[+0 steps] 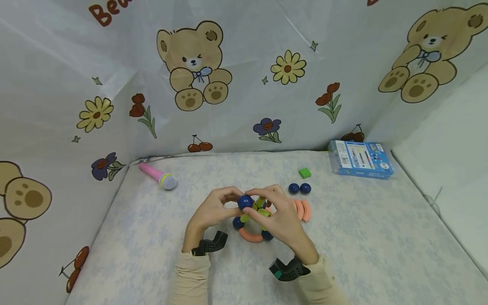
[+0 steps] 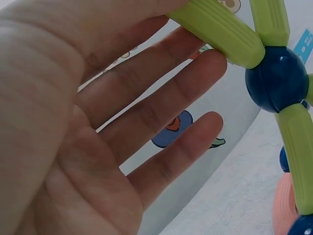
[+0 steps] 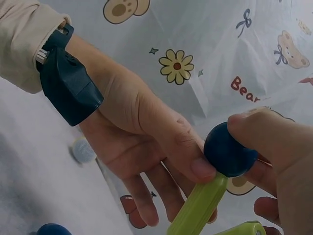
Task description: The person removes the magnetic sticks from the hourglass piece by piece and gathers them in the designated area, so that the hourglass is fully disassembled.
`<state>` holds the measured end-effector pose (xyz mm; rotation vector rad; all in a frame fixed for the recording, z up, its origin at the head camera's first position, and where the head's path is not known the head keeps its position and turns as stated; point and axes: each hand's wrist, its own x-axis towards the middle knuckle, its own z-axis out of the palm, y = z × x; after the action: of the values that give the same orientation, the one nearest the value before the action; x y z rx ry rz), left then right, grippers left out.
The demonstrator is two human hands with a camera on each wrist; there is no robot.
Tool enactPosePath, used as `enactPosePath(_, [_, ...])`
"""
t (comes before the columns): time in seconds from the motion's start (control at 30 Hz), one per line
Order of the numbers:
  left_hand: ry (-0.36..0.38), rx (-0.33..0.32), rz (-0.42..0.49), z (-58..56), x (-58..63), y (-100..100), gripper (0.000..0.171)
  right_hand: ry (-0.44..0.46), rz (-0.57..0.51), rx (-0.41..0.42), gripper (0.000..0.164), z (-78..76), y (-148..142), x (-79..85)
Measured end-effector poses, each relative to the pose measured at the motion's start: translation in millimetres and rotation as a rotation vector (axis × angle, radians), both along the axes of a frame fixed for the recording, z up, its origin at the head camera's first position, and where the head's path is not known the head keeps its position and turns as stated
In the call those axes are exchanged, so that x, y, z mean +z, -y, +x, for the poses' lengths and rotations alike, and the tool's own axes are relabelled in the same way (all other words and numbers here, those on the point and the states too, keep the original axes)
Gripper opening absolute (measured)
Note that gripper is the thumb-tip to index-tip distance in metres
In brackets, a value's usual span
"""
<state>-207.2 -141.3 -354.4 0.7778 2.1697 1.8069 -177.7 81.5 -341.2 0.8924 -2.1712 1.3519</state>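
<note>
My right hand [image 1: 280,216] pinches a blue ball [image 3: 227,152] between thumb and finger. That ball sits at the upper end of a green magnetic rod [image 3: 198,208]. With thumb and fingers my left hand [image 1: 211,210] pinches this rod just beside the ball; its other fingers extend loosely in the left wrist view. The rod slants down to another blue ball [image 2: 276,78], from which more green rods [image 2: 298,156] branch. Lower in this built frame, a curved orange piece [image 1: 251,236] links two blue balls near the table. My right hand partly hides the frame in the head view.
Right of the hands lie curved orange pieces [image 1: 306,211], two loose blue balls [image 1: 299,189] and a green block [image 1: 304,173]. A blue box [image 1: 360,159] stands at the back right. A pink toy microphone [image 1: 156,174] lies back left. A printed bear cloth [image 1: 244,76] hangs behind.
</note>
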Motion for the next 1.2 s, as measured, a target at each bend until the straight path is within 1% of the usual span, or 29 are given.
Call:
enactPosePath(0.23, [0.002,0.001,-0.019,1.6,0.9,-2,0.02,0.004,-0.015,0.01,0.035,1.0,-1,-0.9])
enactPosePath(0.4, [-0.015,-0.014,-0.03,2.0,-1.2,-5,0.027,0.057,-0.049,0.029,0.041,3.0,-4,-0.8])
enactPosePath(0.47, [-0.033,-0.023,-0.057,1.3,-2.9,-6,0.033,0.079,-0.069,0.039,0.043,3.7,-6,-0.2])
enactPosePath(0.57, [-0.054,-0.028,-0.122,-1.6,-9.1,-8,0.038,0.096,-0.088,0.045,0.043,4.1,-9,0.8])
enactPosePath(0.63, [-0.045,-0.031,-0.166,-4.2,-15.5,-10,0.036,0.106,-0.087,0.045,0.043,4.0,-10,2.0])
enactPosePath(0.67, [-0.034,-0.037,-0.181,-5.6,-19.0,-11,0.033,0.114,-0.08,0.046,0.043,3.7,-11,2.7])
enactPosePath(0.73, [-0.008,-0.061,-0.187,-8.1,-25.4,-13,0.025,0.117,-0.055,0.06,0.043,3.2,-13,4.1])
enactPosePath(0.8, [0.008,-0.087,-0.183,-10.2,-31.0,-14,0.022,0.107,-0.03,0.083,0.043,2.5,-14,5.9])
enactPosePath(0.87, [-0.012,-0.109,-0.186,-11.2,-34.8,-16,0.023,0.095,-0.007,0.109,0.042,1.7,-15,7.5])
enactPosePath(0.97, [-0.041,-0.124,-0.175,-9.9,-37.9,-16,0.029,0.093,0.016,0.137,0.039,1.1,-17,8.8])
enactPosePath(1.1, [-0.077,-0.115,-0.165,-6.0,-40.8,-21,0.035,0.132,0.04,0.152,0.036,1.2,-20,9.8])
enactPosePath(1.2, [-0.081,-0.065,-0.176,0.3,-43.5,-24,0.04,0.18,0.041,0.157,0.036,3.3,-22,10.8])
